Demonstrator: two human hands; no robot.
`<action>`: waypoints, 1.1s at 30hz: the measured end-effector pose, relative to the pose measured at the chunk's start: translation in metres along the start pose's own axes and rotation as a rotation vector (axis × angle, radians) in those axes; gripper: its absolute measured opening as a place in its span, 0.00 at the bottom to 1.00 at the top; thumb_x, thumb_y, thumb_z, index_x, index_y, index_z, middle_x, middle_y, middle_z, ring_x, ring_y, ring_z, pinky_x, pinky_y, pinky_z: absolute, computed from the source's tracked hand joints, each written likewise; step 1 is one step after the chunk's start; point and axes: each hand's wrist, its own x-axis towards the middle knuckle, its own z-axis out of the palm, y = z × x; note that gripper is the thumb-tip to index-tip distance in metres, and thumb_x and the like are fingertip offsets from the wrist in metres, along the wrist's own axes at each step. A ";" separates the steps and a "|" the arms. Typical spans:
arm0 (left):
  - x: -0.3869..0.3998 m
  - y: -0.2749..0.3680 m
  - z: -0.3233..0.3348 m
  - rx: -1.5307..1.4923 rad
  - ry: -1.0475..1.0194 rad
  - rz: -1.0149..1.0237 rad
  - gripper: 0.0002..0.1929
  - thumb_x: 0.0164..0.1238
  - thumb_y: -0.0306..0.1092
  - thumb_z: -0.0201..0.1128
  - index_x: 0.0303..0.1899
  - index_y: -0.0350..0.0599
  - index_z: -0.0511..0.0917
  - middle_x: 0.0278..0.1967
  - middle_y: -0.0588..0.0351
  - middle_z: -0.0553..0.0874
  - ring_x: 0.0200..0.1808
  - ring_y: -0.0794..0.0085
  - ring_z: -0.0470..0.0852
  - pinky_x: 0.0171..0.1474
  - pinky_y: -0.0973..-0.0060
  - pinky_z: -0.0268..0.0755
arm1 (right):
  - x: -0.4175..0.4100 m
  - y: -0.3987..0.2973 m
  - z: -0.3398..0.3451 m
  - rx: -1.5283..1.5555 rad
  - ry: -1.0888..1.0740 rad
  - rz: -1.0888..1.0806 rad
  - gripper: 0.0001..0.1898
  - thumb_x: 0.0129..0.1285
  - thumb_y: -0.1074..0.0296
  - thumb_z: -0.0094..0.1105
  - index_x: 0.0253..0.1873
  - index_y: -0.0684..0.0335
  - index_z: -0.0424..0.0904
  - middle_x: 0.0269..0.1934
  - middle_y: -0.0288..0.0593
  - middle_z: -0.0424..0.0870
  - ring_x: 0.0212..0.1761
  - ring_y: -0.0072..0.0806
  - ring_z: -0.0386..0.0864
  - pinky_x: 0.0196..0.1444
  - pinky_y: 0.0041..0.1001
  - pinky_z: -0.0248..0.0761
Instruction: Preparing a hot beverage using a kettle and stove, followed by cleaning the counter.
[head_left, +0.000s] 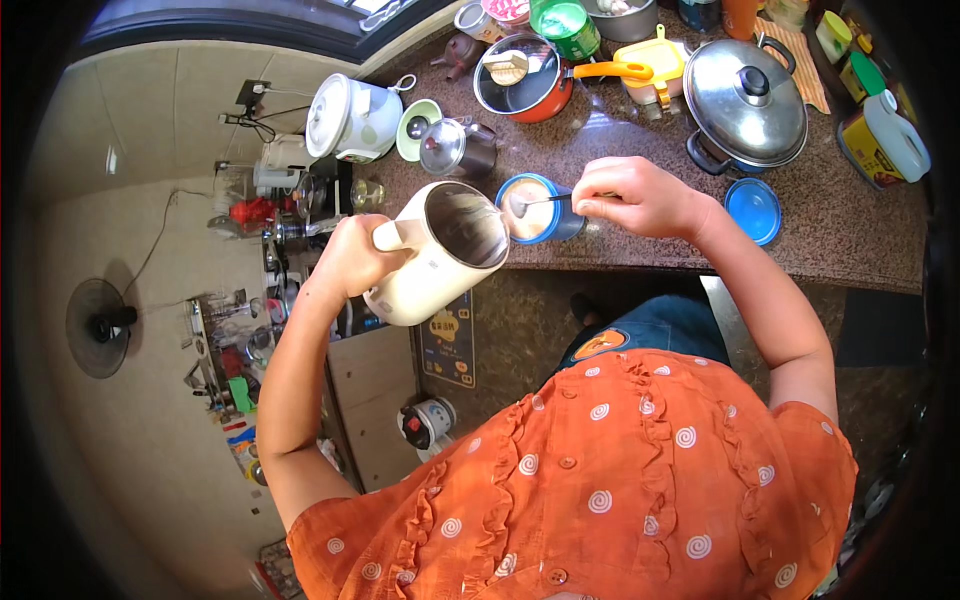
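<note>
My left hand (360, 256) grips the handle of a cream-coloured jug (427, 281), which is tilted with its mouth towards a blue container (568, 222). Whitish residue coats part of the jug's dark metal inside. Its lip overlaps the container's rim from my view, so I cannot tell whether they touch. Pale, creamy contents (536, 208) show inside the container near the counter's front edge. Between the fingers of my right hand (634, 196) is the handle of a metal spoon (547, 199), its bowl at the contents. A blue round lid (752, 211) lies to the right.
Behind the container stand a lidded metal pot (471, 150), an orange saucepan (536, 97) with its handle pointing right, and a white electric cooker (352, 120). A large lidded steel pan (742, 105) and a plastic jug (881, 142) occupy the right of the granite counter (637, 142).
</note>
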 end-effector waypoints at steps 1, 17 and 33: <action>-0.001 -0.002 0.000 -0.005 0.018 0.027 0.14 0.46 0.34 0.69 0.33 0.34 0.82 0.24 0.47 0.84 0.27 0.67 0.83 0.36 0.68 0.74 | -0.001 -0.001 -0.002 0.007 0.005 0.051 0.08 0.63 0.66 0.58 0.39 0.66 0.79 0.33 0.47 0.80 0.36 0.39 0.79 0.40 0.31 0.71; -0.007 0.000 0.002 -0.052 0.090 0.025 0.09 0.48 0.30 0.66 0.30 0.36 0.81 0.23 0.59 0.81 0.26 0.80 0.75 0.30 0.77 0.69 | -0.010 -0.001 0.024 0.349 0.276 0.396 0.08 0.62 0.68 0.60 0.40 0.67 0.82 0.35 0.42 0.84 0.35 0.23 0.80 0.40 0.24 0.73; -0.019 -0.023 0.016 -0.263 0.225 -0.027 0.10 0.46 0.29 0.65 0.32 0.35 0.81 0.23 0.58 0.82 0.25 0.80 0.77 0.31 0.77 0.71 | -0.003 -0.010 0.021 0.455 0.226 0.465 0.10 0.63 0.66 0.60 0.41 0.67 0.82 0.32 0.42 0.84 0.33 0.21 0.78 0.37 0.24 0.72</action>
